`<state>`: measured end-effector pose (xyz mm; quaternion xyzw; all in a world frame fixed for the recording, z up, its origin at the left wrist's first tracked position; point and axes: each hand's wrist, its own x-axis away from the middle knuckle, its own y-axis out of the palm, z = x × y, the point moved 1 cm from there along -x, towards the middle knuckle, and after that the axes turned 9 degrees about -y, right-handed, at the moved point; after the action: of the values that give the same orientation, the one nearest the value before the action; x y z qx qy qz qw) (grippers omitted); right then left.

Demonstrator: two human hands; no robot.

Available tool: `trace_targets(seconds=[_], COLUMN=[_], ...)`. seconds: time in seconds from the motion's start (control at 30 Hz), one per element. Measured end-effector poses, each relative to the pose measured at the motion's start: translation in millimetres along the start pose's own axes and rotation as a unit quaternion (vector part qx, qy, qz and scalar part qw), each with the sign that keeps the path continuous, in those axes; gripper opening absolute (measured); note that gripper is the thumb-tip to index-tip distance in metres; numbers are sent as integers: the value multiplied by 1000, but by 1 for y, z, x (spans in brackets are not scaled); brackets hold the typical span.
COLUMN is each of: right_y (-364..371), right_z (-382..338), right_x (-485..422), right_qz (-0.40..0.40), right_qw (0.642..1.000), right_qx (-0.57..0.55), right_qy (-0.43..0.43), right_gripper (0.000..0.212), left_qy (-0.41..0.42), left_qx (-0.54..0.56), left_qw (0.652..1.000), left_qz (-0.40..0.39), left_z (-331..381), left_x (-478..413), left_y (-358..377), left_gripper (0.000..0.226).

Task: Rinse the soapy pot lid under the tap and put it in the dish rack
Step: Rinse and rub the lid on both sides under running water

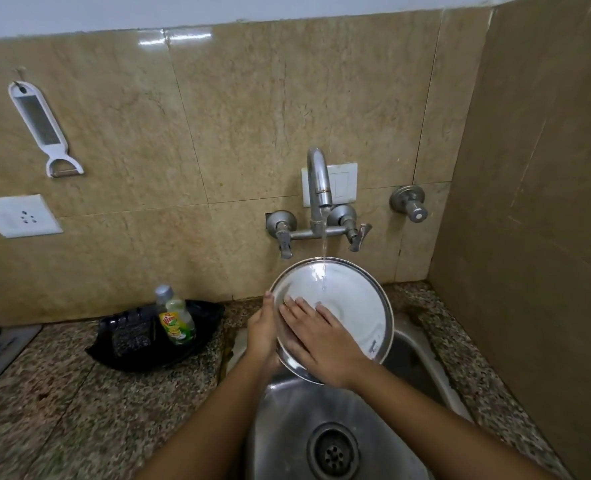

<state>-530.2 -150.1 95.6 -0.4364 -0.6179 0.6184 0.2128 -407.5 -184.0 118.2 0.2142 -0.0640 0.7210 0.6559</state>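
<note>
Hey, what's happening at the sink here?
A person is rinsing a steel pot lid over the sink. The left hand grips the lid's left edge and holds it tilted, while the right hand lies flat on its face, rubbing it. Water runs from the tap onto the lid's upper part. A dish soap bottle stands on the counter to the left. No dish rack is in view.

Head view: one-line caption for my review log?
Left hand holds the pot lid under the running tap; right hand rubs it.

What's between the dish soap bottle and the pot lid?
In the head view, the left hand gripping the pot lid; otherwise bare granite counter beyond the dish soap bottle.
</note>
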Motion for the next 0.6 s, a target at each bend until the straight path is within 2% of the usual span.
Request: trace_targets(seconds=[0.07, 0.17, 0.23, 0.3, 0.4, 0.53, 0.6], right_y=[2, 0, -2, -8, -12, 0, 4], right_z=[14, 41, 54, 59, 42, 3, 7], right_x=[23, 40, 31, 8, -28, -17, 12], right_qz=[-35, -41, -11, 41, 60, -16, -42], right_qw=[999, 989, 975, 968, 987, 998, 997], right_qx=[26, 74, 88, 90, 38, 22, 21], right_qy=[17, 122, 205, 232, 147, -50, -62], right_gripper=[63, 71, 75, 76, 73, 63, 62], left_qy=[10, 18, 10, -4, -16, 0, -4], left_qx=[-9, -24, -37, -30, -35, -18, -11], left_qw=[999, 998, 998, 998, 999, 999, 998], left_qz=[33, 57, 59, 54, 26, 30, 61], left_z=[-2, -9, -11, -12, -11, -5, -3], left_x=[-10, -20, -17, -7, 5, 5, -1], left_y=[-11, -21, -20, -15, -3, -2, -12], left_gripper=[50, 44, 43, 44, 43, 41, 41])
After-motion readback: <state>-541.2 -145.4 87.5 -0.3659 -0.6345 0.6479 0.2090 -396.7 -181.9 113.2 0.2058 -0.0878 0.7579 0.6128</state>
